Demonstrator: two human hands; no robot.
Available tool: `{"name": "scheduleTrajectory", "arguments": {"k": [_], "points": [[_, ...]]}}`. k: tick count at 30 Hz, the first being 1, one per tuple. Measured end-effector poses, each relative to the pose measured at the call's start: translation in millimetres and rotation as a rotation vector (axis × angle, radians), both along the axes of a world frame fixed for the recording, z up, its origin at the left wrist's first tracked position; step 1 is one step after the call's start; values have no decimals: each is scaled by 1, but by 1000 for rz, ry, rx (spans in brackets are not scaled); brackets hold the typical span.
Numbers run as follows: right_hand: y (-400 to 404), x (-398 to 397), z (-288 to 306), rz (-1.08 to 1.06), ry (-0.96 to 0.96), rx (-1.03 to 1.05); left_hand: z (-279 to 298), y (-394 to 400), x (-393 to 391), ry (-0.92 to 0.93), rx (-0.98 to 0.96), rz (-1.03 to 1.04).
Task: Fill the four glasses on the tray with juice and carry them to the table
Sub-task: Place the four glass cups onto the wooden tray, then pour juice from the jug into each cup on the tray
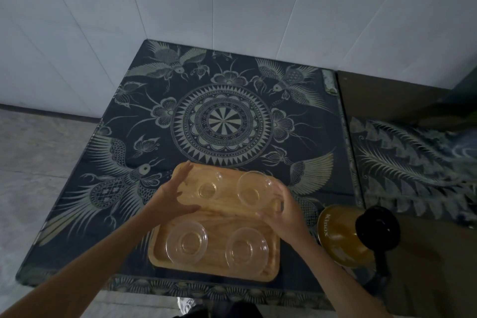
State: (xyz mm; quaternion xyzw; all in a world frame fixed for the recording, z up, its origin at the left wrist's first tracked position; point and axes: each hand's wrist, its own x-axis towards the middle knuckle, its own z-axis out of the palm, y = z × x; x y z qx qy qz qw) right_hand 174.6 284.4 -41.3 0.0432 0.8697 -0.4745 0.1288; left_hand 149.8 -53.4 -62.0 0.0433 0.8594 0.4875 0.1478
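A wooden tray lies near the front edge of the patterned table and carries several clear empty glasses. My left hand hovers over the tray's far left part with fingers spread, beside the far left glass. My right hand wraps around the side of the far right glass. Two more glasses stand nearer me: a near left glass and a near right glass. A jug of orange juice with a black lid stands just right of the tray.
The table has a dark top with a pale mandala and bird pattern and sits in a white tiled corner. A second patterned surface adjoins it on the right. Grey floor lies to the left.
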Motion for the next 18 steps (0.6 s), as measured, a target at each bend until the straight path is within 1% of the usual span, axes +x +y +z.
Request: {"name": "scheduleTrajectory", "arguments": {"k": [8, 14, 18], "points": [[16, 29, 27, -47, 104, 12, 39, -4, 7, 27, 57, -15], [36, 58, 51, -127, 214, 75, 68, 15, 12, 134, 53, -73], [57, 77, 70, -162, 294, 164, 80, 39, 12, 195, 48, -125]]}}
